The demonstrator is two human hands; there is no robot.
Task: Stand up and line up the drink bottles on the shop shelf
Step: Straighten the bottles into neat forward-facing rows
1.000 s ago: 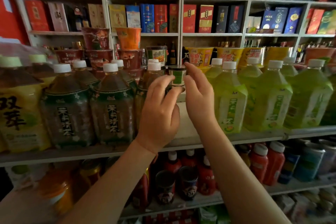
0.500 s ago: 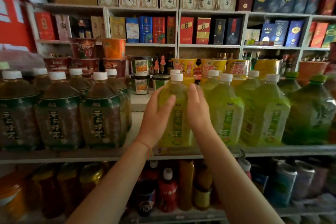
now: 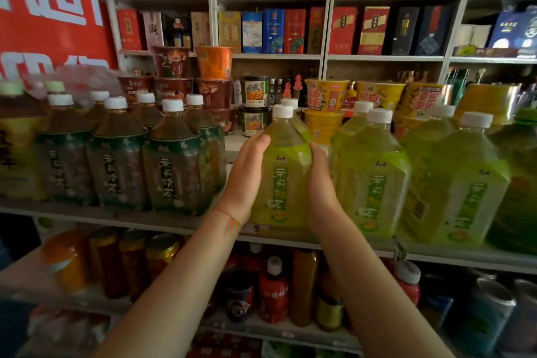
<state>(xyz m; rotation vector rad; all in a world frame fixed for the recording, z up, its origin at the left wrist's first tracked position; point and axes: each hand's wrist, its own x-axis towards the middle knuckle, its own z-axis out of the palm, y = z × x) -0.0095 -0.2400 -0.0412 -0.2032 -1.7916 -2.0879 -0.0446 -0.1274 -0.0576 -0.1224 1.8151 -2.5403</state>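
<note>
— How was the light?
— Dim and warm, with no lamp in view. The pale green bottle and the forearms caught the most of it, and the lower shelf sat in deep shadow.
— Any glare?
— Only soft sheen on the white caps.
— And sharpness?
— The whole picture was soft. The brown bottles at the left were smeared, the red banner blurred, and the wide lens bowed the shelf lines toward the edges.
</note>
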